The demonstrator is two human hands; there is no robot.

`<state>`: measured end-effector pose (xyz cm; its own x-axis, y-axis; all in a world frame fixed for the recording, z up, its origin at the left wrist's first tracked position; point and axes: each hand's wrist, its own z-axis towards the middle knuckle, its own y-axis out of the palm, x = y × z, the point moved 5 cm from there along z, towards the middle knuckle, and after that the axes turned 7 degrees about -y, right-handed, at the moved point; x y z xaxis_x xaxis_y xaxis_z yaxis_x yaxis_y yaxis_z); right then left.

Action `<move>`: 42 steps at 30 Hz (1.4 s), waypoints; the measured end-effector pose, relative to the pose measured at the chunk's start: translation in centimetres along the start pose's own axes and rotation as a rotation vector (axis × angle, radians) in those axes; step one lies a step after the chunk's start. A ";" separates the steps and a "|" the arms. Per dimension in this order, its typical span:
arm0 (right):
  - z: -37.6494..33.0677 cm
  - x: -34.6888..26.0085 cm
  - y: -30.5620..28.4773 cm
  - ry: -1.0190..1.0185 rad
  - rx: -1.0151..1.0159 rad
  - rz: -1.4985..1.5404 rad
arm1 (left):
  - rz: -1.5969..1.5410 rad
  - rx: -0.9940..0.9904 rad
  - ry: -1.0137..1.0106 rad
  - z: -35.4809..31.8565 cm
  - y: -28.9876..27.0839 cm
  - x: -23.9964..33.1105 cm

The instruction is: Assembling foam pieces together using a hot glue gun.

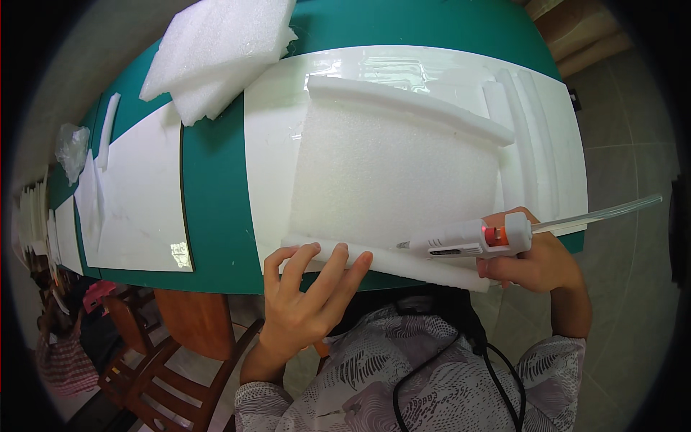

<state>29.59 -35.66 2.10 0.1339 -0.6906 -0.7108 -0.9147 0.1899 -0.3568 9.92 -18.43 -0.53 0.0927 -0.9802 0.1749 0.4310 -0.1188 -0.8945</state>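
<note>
A white foam sheet [392, 173] lies on a glossy white board [273, 180] in front of me. Along its near edge runs a foam strip [432, 267]. My left hand [306, 295] rests its spread fingertips on the left part of that strip. A white hot glue gun [453, 241] with an orange-red part is gripped in my right hand [529, 263], and a long clear glue stick [604, 214] sticks out of its back. The nozzle points left, just above the near strip. Another foam strip [410, 108] sits along the sheet's far edge.
Loose foam strips [536, 144] lie on the board's right side. Thick foam blocks [216, 57] are piled at the far left. A second white board [144, 194] and a clear plastic bag [72, 147] sit further left on the green table [216, 209]. Wooden chairs [193, 324] stand below.
</note>
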 end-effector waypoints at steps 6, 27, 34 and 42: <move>-1.5 2.5 -0.8 0.073 0.076 0.142 | 0.023 0.004 0.022 0.0 0.1 1.3; -5.8 7.6 -2.9 -0.086 0.190 0.421 | 0.038 -0.026 0.171 2.1 -0.5 4.1; -5.1 8.0 -2.9 -0.139 0.126 0.464 | 0.114 -0.037 0.163 1.7 -0.9 4.9; -5.4 8.0 -3.1 -0.164 0.159 0.479 | 0.068 0.025 0.113 1.7 -0.1 5.9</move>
<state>31.44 -45.56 0.75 -0.2150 -0.3846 -0.8977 -0.8205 0.5697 -0.0476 12.00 -23.95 1.29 0.0220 -0.9976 0.0652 0.4497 -0.0484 -0.8919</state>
